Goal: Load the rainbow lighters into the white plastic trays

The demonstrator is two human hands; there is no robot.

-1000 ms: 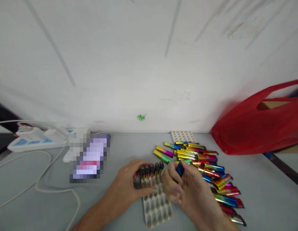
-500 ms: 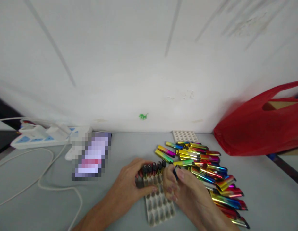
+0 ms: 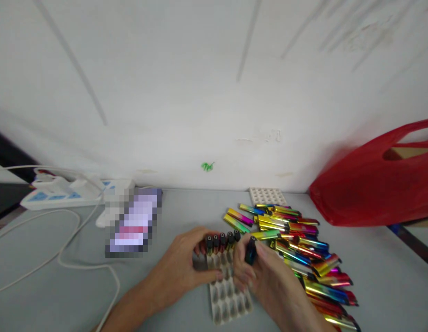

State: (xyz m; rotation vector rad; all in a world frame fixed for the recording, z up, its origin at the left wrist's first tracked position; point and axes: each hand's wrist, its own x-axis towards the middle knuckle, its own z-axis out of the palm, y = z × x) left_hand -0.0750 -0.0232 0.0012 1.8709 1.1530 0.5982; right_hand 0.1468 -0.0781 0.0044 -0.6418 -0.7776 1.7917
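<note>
A pale tray with rows of hollows [image 3: 231, 302] lies on the table, and several vape pens with black tips [image 3: 222, 240] stand upright in a row along its far end. My left hand [image 3: 181, 263] grips the tray's far left part, its thumb lying over the hollows and its fingers curled behind the row. Beside the tray's right edge, my right hand [image 3: 269, 276] pinches one dark blue, black-tipped vape pen [image 3: 250, 251] between thumb and fingers, its tip pointing up. A loose pile of shiny, multicoloured vape pens [image 3: 303, 249] spreads to the right of this hand.
Another pale tray [image 3: 267, 196] lies by the wall, behind the pile. A red bag [image 3: 369, 184] stands at the right. On the left are a phone with a blurred screen [image 3: 137, 216], a white power strip [image 3: 65, 196] and a loose white cable [image 3: 85, 266].
The vape pen in my right hand has turned more upright and shows more of its body. My left hand keeps hold of the tray; its fingers have shifted slightly.
</note>
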